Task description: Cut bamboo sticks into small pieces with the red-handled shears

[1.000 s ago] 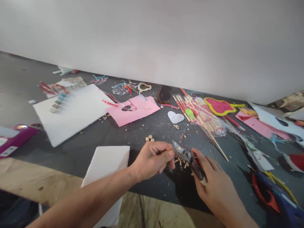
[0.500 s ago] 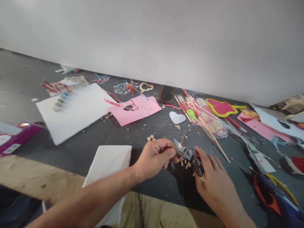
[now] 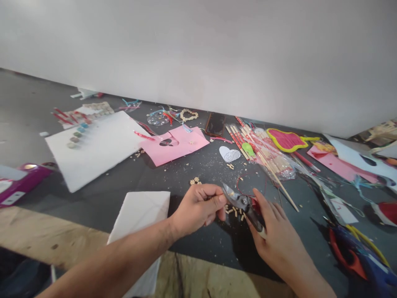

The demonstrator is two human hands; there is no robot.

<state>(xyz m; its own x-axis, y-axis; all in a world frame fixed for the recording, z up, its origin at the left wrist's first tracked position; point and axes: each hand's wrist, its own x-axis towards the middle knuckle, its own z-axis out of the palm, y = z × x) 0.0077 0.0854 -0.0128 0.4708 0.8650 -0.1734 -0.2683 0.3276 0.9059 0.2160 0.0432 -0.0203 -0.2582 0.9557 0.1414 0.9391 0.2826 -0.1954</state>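
Pruning shears (image 3: 240,201) with a curved metal blade and dark handles are held in my right hand (image 3: 277,236), fingers wrapped round the handles. The blade points up and left, its tip just beside my left fingertips. My left hand (image 3: 200,207) is closed in a pinch at the blade; what lies between thumb and finger is mostly hidden, with only a small pale spot showing. Below the shears, several short cut wooden pieces (image 3: 235,212) are scattered on the dark table. Behind my left hand sits a small cluster of round wooden bits (image 3: 195,181).
A white board (image 3: 141,213) lies under my left forearm. Pink paper (image 3: 180,145), a white paper heart (image 3: 229,154), a phone (image 3: 215,124) and bagged wooden sticks (image 3: 263,149) lie farther back. Red-and-blue-handled tools (image 3: 350,252) are at right. A white wall rises behind.
The shears and both hands appear slightly farther left, as the whole view has shifted a little. The shears' dark handle stands at a slightly different angle in my right hand.
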